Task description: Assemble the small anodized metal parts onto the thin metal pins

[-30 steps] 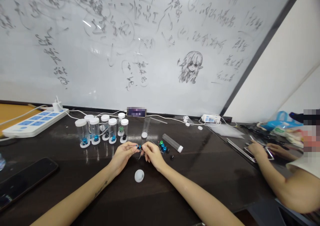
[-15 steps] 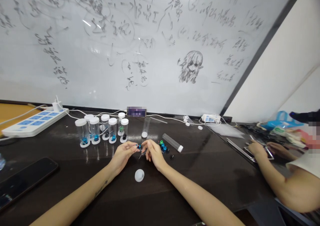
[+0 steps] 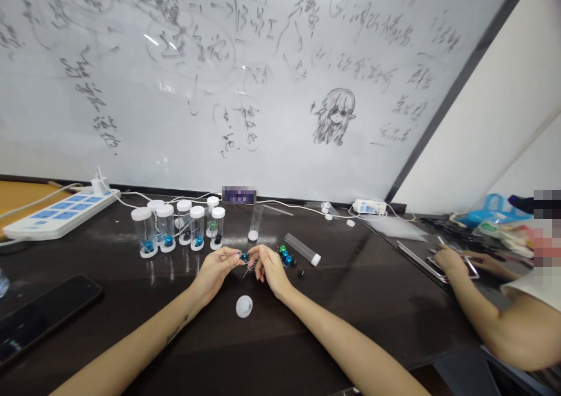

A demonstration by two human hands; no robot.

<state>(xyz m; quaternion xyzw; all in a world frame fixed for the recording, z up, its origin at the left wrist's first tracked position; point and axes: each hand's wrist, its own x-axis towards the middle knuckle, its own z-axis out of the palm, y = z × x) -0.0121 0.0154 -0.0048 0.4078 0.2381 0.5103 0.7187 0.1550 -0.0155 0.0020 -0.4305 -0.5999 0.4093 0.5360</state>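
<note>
My left hand (image 3: 215, 270) and my right hand (image 3: 270, 269) meet over the dark table (image 3: 350, 302), both pinched on a thin wire carrying a small blue bead (image 3: 243, 257). A white cap (image 3: 244, 306) lies just below my hands. Loose blue, green and black beads (image 3: 286, 257) sit right of my right hand. An uncapped clear vial (image 3: 255, 223) stands behind my hands, and another vial (image 3: 302, 249) lies on its side. Several capped vials (image 3: 182, 226) holding beads stand to the left.
A white power strip (image 3: 61, 214) with cables lies at the far left, and a black phone (image 3: 41, 314) near the left edge. Another person's hands (image 3: 456, 263) work at the right among tools and bags. A written-on whiteboard (image 3: 245, 80) backs the table.
</note>
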